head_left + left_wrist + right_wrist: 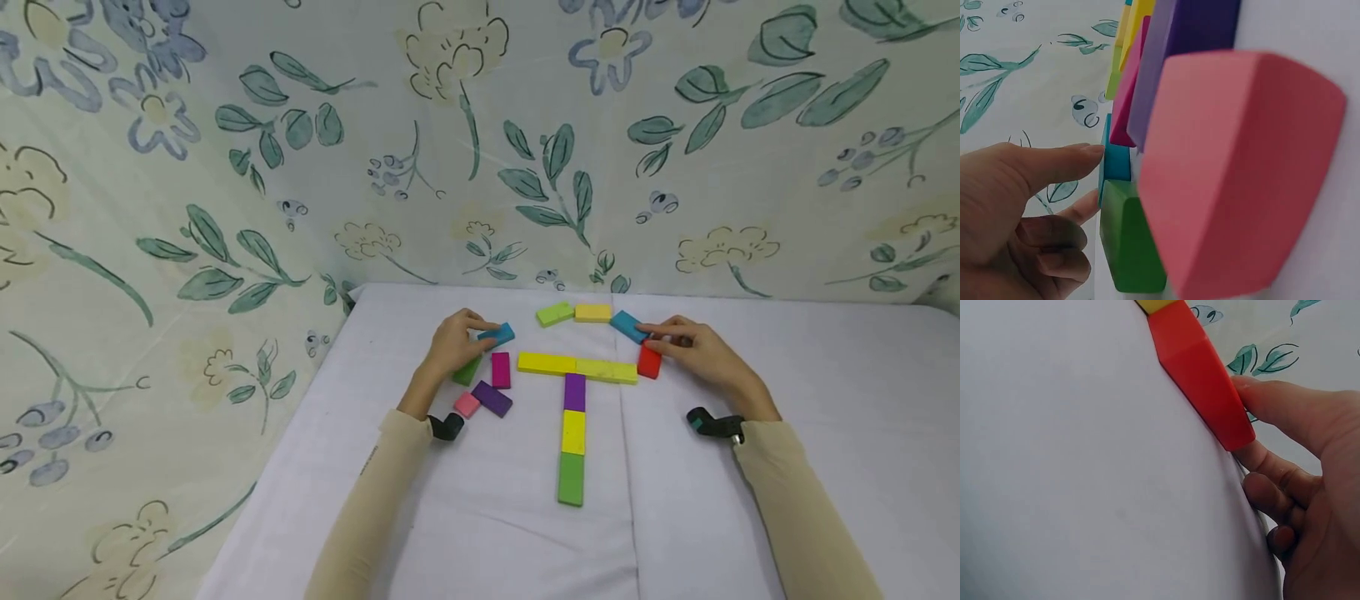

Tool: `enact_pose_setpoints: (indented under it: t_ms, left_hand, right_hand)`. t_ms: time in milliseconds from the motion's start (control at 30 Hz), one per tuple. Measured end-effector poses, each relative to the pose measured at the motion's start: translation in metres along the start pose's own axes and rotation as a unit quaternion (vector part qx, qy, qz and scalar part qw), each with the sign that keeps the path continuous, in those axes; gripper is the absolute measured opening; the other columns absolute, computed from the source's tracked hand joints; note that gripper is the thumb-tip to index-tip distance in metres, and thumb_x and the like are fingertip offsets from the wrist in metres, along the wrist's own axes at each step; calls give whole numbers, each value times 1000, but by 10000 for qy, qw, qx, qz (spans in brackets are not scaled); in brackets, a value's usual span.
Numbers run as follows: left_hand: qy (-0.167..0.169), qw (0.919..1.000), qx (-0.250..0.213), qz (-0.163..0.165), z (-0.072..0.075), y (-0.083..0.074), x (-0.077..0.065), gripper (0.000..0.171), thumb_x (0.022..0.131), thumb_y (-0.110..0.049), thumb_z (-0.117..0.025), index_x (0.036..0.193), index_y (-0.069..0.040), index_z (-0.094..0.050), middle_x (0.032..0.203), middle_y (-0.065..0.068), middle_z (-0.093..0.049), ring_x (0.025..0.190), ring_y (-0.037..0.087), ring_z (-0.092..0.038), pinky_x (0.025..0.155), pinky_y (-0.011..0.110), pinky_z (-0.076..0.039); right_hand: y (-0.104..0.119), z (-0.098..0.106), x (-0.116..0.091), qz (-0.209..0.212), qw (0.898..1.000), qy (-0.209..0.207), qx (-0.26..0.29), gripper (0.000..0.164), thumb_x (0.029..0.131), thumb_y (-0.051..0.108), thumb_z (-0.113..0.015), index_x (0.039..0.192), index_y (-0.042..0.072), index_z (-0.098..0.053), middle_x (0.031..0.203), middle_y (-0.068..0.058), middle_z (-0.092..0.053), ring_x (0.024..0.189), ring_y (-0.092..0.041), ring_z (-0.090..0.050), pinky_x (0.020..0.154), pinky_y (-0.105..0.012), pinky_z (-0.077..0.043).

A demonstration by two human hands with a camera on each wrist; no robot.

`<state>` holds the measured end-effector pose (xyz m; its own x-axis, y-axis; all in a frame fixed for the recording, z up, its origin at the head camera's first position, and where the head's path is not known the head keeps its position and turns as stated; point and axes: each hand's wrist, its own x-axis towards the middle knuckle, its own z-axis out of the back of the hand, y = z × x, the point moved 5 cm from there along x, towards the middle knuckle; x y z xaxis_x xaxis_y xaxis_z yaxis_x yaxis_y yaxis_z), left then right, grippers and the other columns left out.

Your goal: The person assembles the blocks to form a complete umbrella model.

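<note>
My left hand [452, 343] pinches a blue block [498, 335] between thumb and fingers, at the upper end of a dark green block [467, 371]. In the left wrist view, the thumb meets the side of this blue block [1117, 156]. My right hand [693, 350] holds the right end of a second blue block [627, 325] between thumb and index finger. Its thumb also overlaps the top of a red block [649, 362]. In the right wrist view the red block [1200, 375] hides that blue block, with the thumb right at the red edge.
Yellow blocks [547, 363] form a bar above a column of purple [574, 392], yellow and green [571, 479] blocks. Light green [555, 314] and pale yellow [592, 313] blocks lie behind. Magenta [501, 371], purple [492, 399] and pink [467, 404] blocks lie on the left.
</note>
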<state>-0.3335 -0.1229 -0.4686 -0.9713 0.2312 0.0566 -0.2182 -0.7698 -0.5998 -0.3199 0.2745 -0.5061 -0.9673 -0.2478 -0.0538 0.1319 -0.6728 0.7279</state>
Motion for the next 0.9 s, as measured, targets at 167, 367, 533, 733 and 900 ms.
enact_pose_setpoints:
  t_ms: [167, 367, 533, 733, 900]
  left_hand:
    - [299, 9994, 0, 164, -2, 4, 1, 30, 93, -19, -79, 122, -22, -78, 122, 12, -69, 109, 29, -62, 93, 41, -52]
    - [69, 9999, 113, 95, -3, 3, 3, 27, 90, -19, -82, 117, -19, -80, 118, 11, -71, 109, 29, -63, 96, 42, -52]
    - [-228, 9997, 76, -75, -6, -5, 5, 24, 89, -18, -82, 112, -13, -81, 113, 10, -72, 105, 29, -64, 96, 41, -53]
    - [-498, 9986, 8, -157, -8, -20, 12, 24, 88, -19, -81, 111, -12, -81, 110, 8, -71, 100, 27, -64, 90, 39, -53]
    - [-619, 9978, 127, -199, -12, -31, 17, 23, 89, -19, -81, 111, -13, -81, 110, 7, -71, 97, 26, -64, 86, 37, -53]
  right_hand:
    - [-1, 0, 1, -5, 10000, -43, 0, 44, 103, 39, -64, 144, 22, -64, 122, -11, -57, 108, -23, -46, 81, -20, -43]
    - [-1, 0, 0, 1, 10000, -27, 23, 44, 103, 38, -64, 144, 23, -63, 123, -11, -58, 110, -23, -45, 82, -18, -42]
    - [0, 1, -1, 18, 10000, 11, 10, 44, 103, 38, -64, 145, 22, -63, 122, -11, -57, 108, -23, -44, 80, -18, -41]
    - [0, 1, -2, 11, 10000, -28, -1, 44, 103, 38, -64, 144, 21, -63, 121, -11, -57, 107, -23, -44, 79, -19, -41]
    - [2, 1, -2, 60, 10000, -66, 31, 45, 103, 39, -63, 144, 21, -63, 121, -11, -58, 107, -23, -44, 80, -18, -41]
